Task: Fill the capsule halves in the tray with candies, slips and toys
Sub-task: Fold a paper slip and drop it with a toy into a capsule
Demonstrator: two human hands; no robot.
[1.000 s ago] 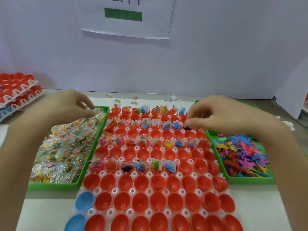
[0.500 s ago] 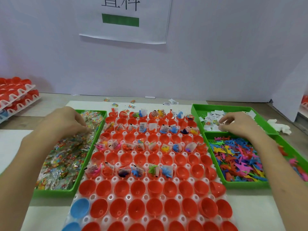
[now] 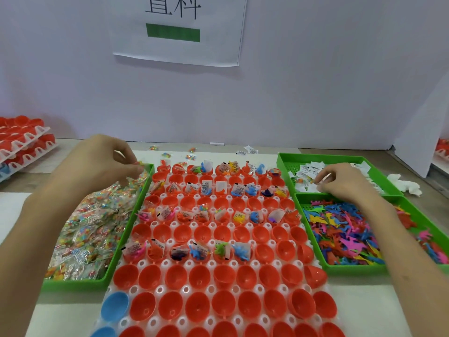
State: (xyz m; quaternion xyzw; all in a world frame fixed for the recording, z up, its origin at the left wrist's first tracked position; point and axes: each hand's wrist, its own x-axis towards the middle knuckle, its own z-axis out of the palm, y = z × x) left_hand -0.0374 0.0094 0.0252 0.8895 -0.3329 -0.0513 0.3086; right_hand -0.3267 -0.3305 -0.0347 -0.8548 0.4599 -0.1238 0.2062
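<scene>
Head view: my left hand (image 3: 110, 161) pinches candy (image 3: 141, 163), right hand (image 3: 340, 182) pinches slip (image 3: 312, 188); I should lift one each.

My left hand (image 3: 107, 164) is raised, forearm angled in, fingers (image 3: 122, 146) pinching a candy (image 3: 142, 164); my right hand (image 3: 342, 183) lies lower, fingers curled, pinching a slip (image 3: 321, 181).

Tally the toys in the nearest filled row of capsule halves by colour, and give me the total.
Pink toy: 1
Orange toy: 1
Dark purple toy: 1
Blue toys: 2
Green toy: 1
Total: 6
</scene>
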